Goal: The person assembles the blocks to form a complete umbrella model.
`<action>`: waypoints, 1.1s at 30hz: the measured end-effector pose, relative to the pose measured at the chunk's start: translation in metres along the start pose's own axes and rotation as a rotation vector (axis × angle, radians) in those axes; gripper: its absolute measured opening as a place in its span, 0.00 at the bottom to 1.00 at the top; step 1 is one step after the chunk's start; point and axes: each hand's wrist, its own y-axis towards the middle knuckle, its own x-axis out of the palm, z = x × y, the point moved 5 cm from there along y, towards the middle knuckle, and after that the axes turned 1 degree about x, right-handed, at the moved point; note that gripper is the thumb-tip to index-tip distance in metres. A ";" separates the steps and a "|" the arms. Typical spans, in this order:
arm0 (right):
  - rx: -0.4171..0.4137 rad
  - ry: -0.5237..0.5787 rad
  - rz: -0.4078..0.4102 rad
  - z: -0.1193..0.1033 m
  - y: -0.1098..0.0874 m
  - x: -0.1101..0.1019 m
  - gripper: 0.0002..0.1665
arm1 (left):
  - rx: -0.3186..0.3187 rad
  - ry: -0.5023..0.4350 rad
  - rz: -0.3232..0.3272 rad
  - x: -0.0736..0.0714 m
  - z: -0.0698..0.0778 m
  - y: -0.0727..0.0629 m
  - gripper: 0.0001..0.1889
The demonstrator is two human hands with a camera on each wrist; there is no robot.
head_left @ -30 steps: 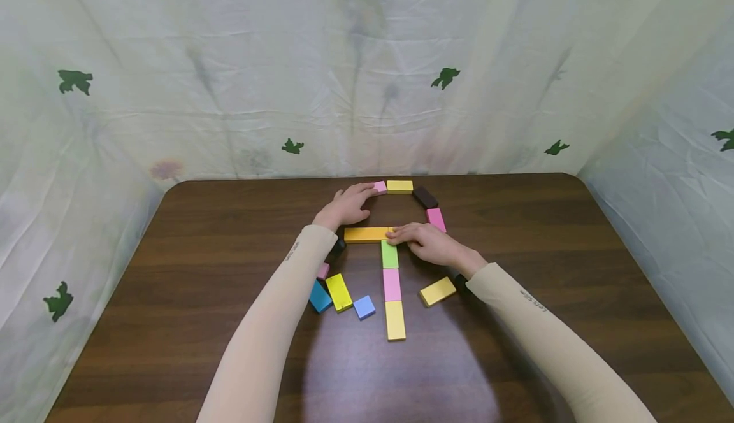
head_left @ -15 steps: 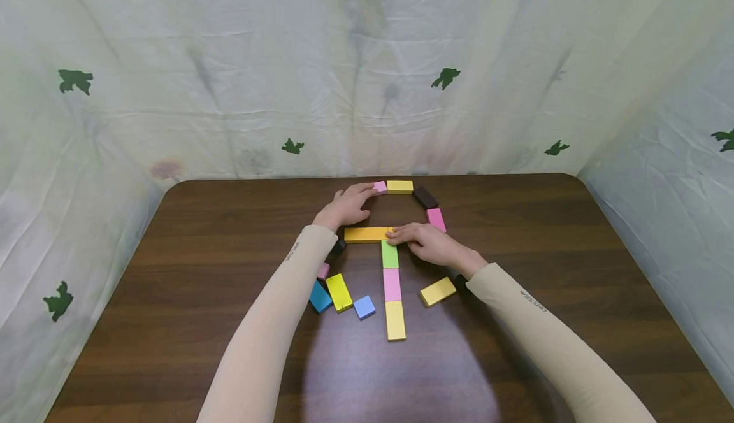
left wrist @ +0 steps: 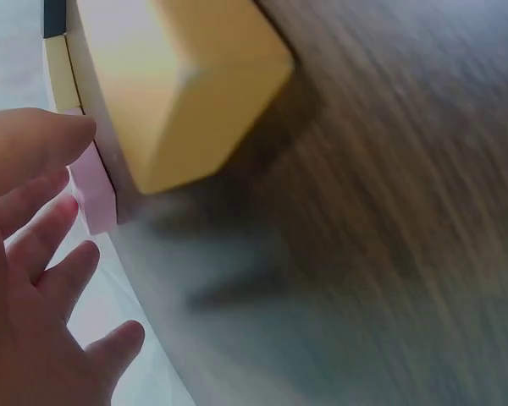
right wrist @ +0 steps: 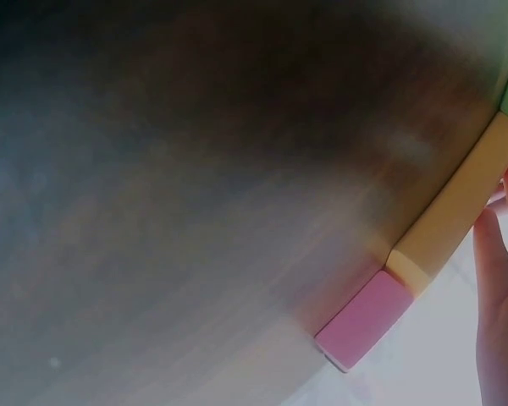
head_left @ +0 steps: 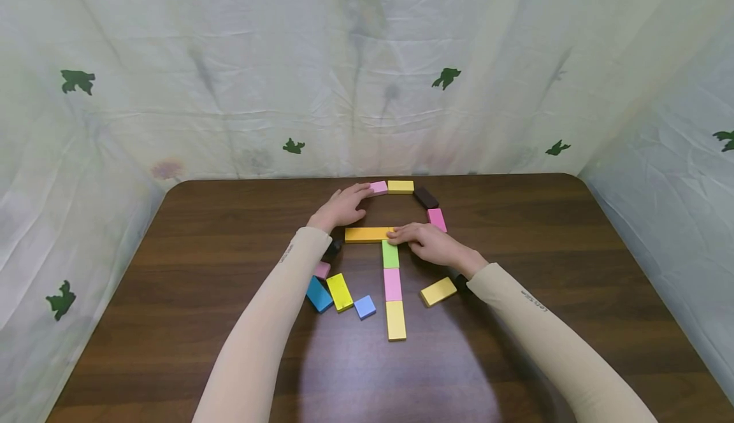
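My left hand [head_left: 341, 207] is at the table's far edge, fingertips at the left end of a light pink block [head_left: 378, 188]. The left wrist view shows its fingers spread and loose beside that block [left wrist: 94, 196], with an orange block [left wrist: 203, 93] large in front. Fingertips of my right hand [head_left: 430, 243] rest at the right end of the long orange row [head_left: 366, 235], just above a green block [head_left: 390, 255]. From the right wrist, straight fingers show beside an orange block [right wrist: 457, 199], which meets a pink one [right wrist: 366, 321].
Below the green block, a pink [head_left: 392, 285] and a yellow block [head_left: 395, 321] continue the column. An arc holds yellow [head_left: 401, 187], black [head_left: 425, 198] and pink blocks [head_left: 437, 220]. Loose ones include bright yellow [head_left: 340, 292], teal [head_left: 319, 294], light blue [head_left: 364, 307] and tan [head_left: 438, 292].
My left hand and forearm have shifted slightly left, baring more of the light pink block. My right hand has stayed in place.
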 end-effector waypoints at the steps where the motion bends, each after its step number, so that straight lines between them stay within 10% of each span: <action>1: -0.001 0.001 0.000 0.000 0.000 0.000 0.26 | 0.000 0.000 -0.001 0.000 -0.001 0.000 0.29; 33: -0.027 0.008 0.006 -0.002 -0.001 -0.002 0.26 | 0.049 0.167 -0.105 0.005 0.029 0.025 0.30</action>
